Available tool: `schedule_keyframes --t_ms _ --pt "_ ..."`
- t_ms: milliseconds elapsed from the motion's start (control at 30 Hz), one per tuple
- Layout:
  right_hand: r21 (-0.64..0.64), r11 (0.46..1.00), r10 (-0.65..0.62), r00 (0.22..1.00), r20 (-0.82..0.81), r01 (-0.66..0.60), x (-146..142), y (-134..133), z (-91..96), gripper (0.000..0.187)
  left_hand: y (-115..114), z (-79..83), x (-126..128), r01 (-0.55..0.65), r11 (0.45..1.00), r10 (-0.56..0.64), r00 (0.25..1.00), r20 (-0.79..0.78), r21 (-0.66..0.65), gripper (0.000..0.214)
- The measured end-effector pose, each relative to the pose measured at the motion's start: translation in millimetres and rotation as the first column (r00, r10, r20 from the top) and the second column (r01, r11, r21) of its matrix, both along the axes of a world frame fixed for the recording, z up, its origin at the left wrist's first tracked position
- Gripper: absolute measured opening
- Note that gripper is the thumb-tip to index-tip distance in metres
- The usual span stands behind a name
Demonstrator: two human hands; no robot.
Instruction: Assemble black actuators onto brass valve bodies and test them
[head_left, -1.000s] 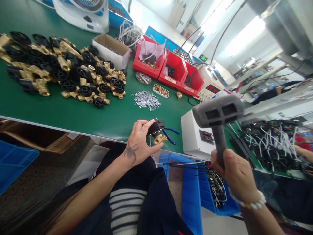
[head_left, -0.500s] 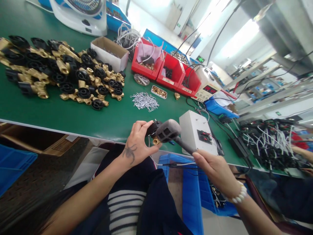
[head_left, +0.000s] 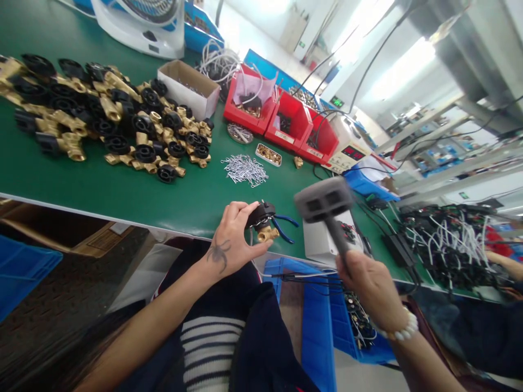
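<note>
Near the table's front edge, my left hand [head_left: 232, 242] grips a brass valve fitting with a black plastic cap [head_left: 263, 218]. The brass end [head_left: 268, 234] points toward me, and some thin metal wire shows at the cap. My right hand [head_left: 370, 286] is closed round the handle of a grey mallet [head_left: 324, 199], raised to the right of the fitting and apart from it. Blue-handled pliers [head_left: 289, 227] lie just right of the fitting, their jaws hidden. Beyond it on the green table lies a pile of small metal clips [head_left: 246, 170].
Many brass fittings with black caps [head_left: 143, 125] are heaped at left. Behind stand a white box [head_left: 188, 90], red bins [head_left: 281, 122] and a fan [head_left: 139, 27]. A small tray of brass parts [head_left: 268, 154] and a grey-white box [head_left: 322, 239] are on the table. Another person's arm [head_left: 504, 265] shows at right.
The mallet has lifted off the fitting and swung to the right and up with my right hand. The fitting stays in my left hand, and the pliers are now uncovered.
</note>
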State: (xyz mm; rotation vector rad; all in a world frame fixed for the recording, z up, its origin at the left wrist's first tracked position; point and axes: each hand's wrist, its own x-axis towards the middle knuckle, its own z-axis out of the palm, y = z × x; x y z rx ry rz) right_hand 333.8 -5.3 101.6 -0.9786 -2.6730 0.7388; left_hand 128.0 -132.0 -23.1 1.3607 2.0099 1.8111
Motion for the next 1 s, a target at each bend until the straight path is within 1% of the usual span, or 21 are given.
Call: schedule_keyframes --t_ms 67,100,133,233,267,300,400,433,500,567,600,633,667,700,733,767,833,900,967,1000 --pt "-0.002 0.998 0.068 0.992 0.106 -0.068 -3 0 0.5 0.070 0 0.5 0 -0.004 1.000 0.004 1.000 -0.003 0.011 0.069" --pt "0.000 0.997 0.081 0.988 0.130 -0.082 -4 0 1.6 0.069 -1 0.7 0 -0.002 1.000 0.002 1.000 0.003 0.012 0.069" --pt "0.005 0.998 0.067 0.991 0.119 -0.068 -4 0 3.1 0.069 -1 0.9 0 0.003 1.000 -0.003 1.000 0.014 0.010 0.069" --pt "-0.002 0.999 -0.039 0.999 -0.009 0.039 -2 1 6.4 0.067 -1 1.1 -1 0.023 1.000 -0.022 0.998 0.055 -0.001 0.070" --pt "-0.010 0.999 -0.048 0.999 -0.019 0.048 -1 0 6.0 0.068 -1 1.1 -1 0.026 1.000 -0.026 0.998 0.061 -0.001 0.070" --pt "-0.016 0.999 -0.033 0.999 0.004 0.033 -1 -1 4.7 0.068 -1 1.1 -1 0.026 1.000 -0.026 0.998 0.063 0.003 0.070" --pt "-0.003 0.998 0.068 0.989 0.133 -0.068 -8 -3 -0.3 0.068 -1 0.6 -2 0.035 0.999 -0.037 0.996 0.081 0.019 0.069" --pt "-0.007 0.997 0.082 0.987 0.140 -0.082 -13 -3 -1.0 0.067 0 0.1 -3 0.042 0.999 -0.045 0.993 0.108 0.025 0.068" --pt "-0.060 0.996 0.064 0.996 0.068 -0.060 -29 -2 -0.1 0.066 1 -0.9 -6 0.059 0.997 -0.067 0.977 0.205 0.043 0.068" --pt "-0.160 0.986 0.037 0.999 -0.038 -0.042 -55 3 2.2 0.063 1 -1.8 -10 0.069 0.996 -0.085 0.946 0.312 0.061 0.068" --pt "-0.193 0.980 0.036 0.995 -0.096 -0.054 -71 7 2.9 0.060 1 -2.0 -11 0.073 0.995 -0.092 0.932 0.351 0.067 0.069" --pt "-0.186 0.979 0.052 0.988 -0.144 -0.078 -91 11 2.8 0.057 1 -2.0 -13 0.079 0.995 -0.099 0.921 0.376 0.068 0.070" --pt "-0.144 0.983 0.090 0.979 -0.181 -0.117 -113 15 1.9 0.053 0 -1.8 -13 0.087 0.994 -0.106 0.916 0.387 0.068 0.070" --pt "-0.055 0.987 0.135 0.967 -0.214 -0.150 -137 20 0.2 0.047 0 -1.5 -14 0.097 0.993 -0.115 0.914 0.389 0.066 0.071" --pt "0.050 0.982 0.189 0.964 -0.188 -0.183 -163 25 -2.3 0.042 -1 -1.0 -14 0.107 0.992 -0.123 0.913 0.388 0.065 0.071" --pt "0.087 0.977 0.209 0.959 -0.194 -0.196 -190 29 -5.1 0.038 -2 -0.5 -14 0.117 0.991 -0.132 0.913 0.386 0.063 0.071" --pt "0.105 0.966 0.253 0.945 -0.208 -0.236 -243 34 -10.3 0.039 -2 0.5 -14 0.128 0.990 -0.142 0.911 0.387 0.061 0.071" --pt "0.106 0.948 0.316 0.928 -0.198 -0.300 -290 37 -12.9 0.043 -3 1.1 -15 0.141 0.988 -0.152 0.906 0.394 0.058 0.071" --pt "0.101 0.930 0.367 0.915 -0.168 -0.354 -324 37 -12.0 0.049 -3 0.9 -16 0.154 0.986 -0.164 0.901 0.403 0.057 0.071" --pt "0.100 0.925 0.378 0.914 -0.147 -0.367 -334 38 -10.7 0.051 -4 0.6 -16 0.159 0.986 -0.169 0.899 0.405 0.058 0.071"
